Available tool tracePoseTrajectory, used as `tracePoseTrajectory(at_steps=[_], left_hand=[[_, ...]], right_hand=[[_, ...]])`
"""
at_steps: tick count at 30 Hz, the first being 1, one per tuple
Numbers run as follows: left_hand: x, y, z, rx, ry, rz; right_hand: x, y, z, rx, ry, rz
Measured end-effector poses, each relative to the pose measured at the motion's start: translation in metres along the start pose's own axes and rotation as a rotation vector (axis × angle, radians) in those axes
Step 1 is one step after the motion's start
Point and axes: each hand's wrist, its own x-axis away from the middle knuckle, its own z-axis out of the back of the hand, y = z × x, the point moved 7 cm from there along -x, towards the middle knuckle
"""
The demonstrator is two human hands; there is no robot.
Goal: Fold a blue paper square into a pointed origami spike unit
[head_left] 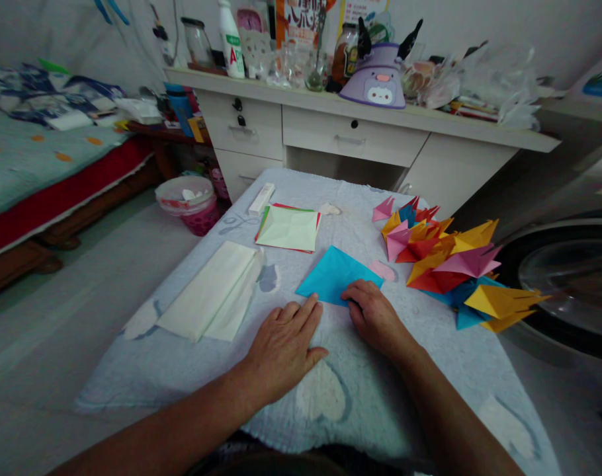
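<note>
towel-covered tabletop: right hand has its grip curled onto the near corner of the blue paper sheet, pinching or only pressing i cannot tell; left hand lies flat, grip apart and empty, fingertips at the sheet's near edge. sheet lies mid-tabletop, judged light, thin, easily creased, best taken by a corner. outward: colored sheet stack beyond, folded paper shapes right, white folded cloth left.

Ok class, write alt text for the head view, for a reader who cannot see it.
The right hand rests on the near corner of a blue sheet on a towel-covered table, the left hand flat beside it. Bright folded shapes are piled past the right hand.
</note>
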Motion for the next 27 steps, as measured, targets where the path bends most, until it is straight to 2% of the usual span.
tracePoseTrajectory(at_steps=[13,27], left_hand=[[0.002,-0.01,0.006,0.01,-0.028,0.046],[0.009,-0.024,0.013,-0.029,0.03,0.027]], right_hand=[[0.001,-0.001,0.002,-0.012,-0.008,-0.017],[0.001,-0.001,0.002,-0.009,-0.006,-0.013]])
